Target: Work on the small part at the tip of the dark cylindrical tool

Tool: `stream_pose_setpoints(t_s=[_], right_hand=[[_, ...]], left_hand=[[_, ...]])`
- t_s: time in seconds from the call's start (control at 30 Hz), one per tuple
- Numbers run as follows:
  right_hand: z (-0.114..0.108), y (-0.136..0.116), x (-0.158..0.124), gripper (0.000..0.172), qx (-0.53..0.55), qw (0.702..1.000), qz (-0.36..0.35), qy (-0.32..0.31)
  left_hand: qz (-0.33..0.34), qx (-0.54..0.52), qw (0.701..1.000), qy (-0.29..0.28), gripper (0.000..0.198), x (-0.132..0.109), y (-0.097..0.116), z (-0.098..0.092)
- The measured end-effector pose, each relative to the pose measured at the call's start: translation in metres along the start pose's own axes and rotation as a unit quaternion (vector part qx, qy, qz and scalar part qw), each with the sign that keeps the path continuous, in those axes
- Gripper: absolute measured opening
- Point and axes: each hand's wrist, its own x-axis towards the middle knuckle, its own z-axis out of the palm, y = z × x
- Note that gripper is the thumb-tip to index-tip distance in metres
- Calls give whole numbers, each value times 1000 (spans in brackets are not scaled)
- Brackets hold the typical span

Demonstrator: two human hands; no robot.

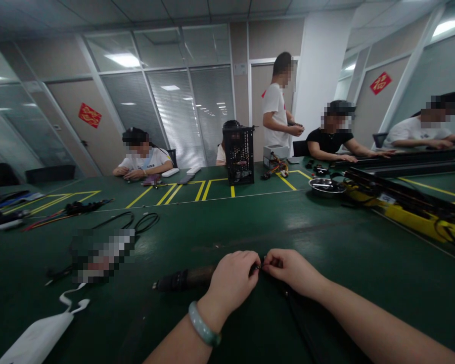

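Observation:
Both of my hands meet low in the middle of the head view, over the green table [182, 217]. My left hand [237, 275], with a pale green bangle [202, 323] on its wrist, is closed, fingertips pinched at a small dark piece. Close on its right, my right hand [290, 270] is also closed, thumb and fingers pinched at the same spot; what they grip is too small to name. Partly behind my left hand lies a dark electric screwdriver [178, 280], its tip pointing left. A long black strip [299, 318] runs from below my hands toward the front edge.
A blurred packet with black cables [147, 222] and a white item [38, 338] lie left. Further back stand a black computer case [240, 154] and a power supply [275, 155]. Right are a metal bowl [327, 187] and yellow-black parts [409, 217]. Several people are across the table.

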Motion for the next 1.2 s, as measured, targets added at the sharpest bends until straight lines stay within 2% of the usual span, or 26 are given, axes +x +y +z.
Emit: stream_pose_setpoints(t_s=[0.2,0.6,0.77,1.2], right_hand=[[1,1,2,12,-20,1000,-1,4],[-2,-2,-1,10,-2,1000,-7,1],[-2,-2,-1,10,7,1000,-2,-4],[2,1,0,10,7,1000,-16,0]], left_hand=[[-7,13,1000,-8,10,1,1,0],[-16,-17,1000,19,8,0,-3,3],[-2,-18,1000,17,4,-1,-3,2],[18,-11,1000,18,9,-1,-1,-1]])
